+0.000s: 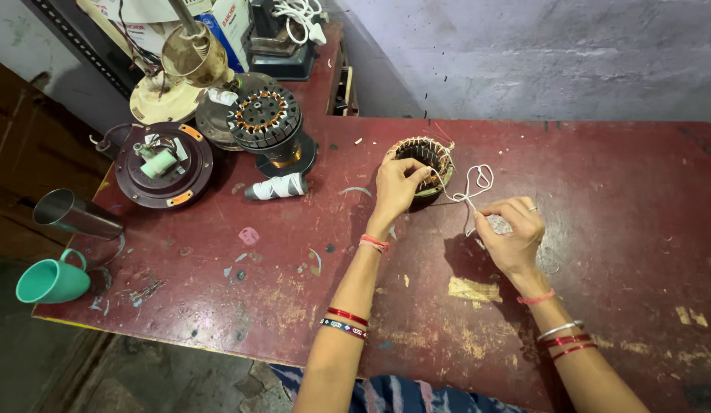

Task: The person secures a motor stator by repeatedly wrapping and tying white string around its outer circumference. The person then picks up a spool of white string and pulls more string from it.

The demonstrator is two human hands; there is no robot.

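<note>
A round motor stator (pixel 426 155) with copper windings stands on its side on the worn red table (pixel 600 183). My left hand (pixel 396 186) grips its near rim, fingers curled over the winding. A white cord (pixel 470 187) runs from the stator in loops to my right hand (pixel 512 232), which pinches the cord's end between thumb and fingers, just right of the stator.
At the table's far left stand another stator on a dark base (pixel 267 122), a brown round motor cover (pixel 162 164), a white tape roll (pixel 277 186) and a beige fan housing (pixel 172 88). A steel tumbler (pixel 74 214) and a green cup (pixel 51 280) sit at the left edge.
</note>
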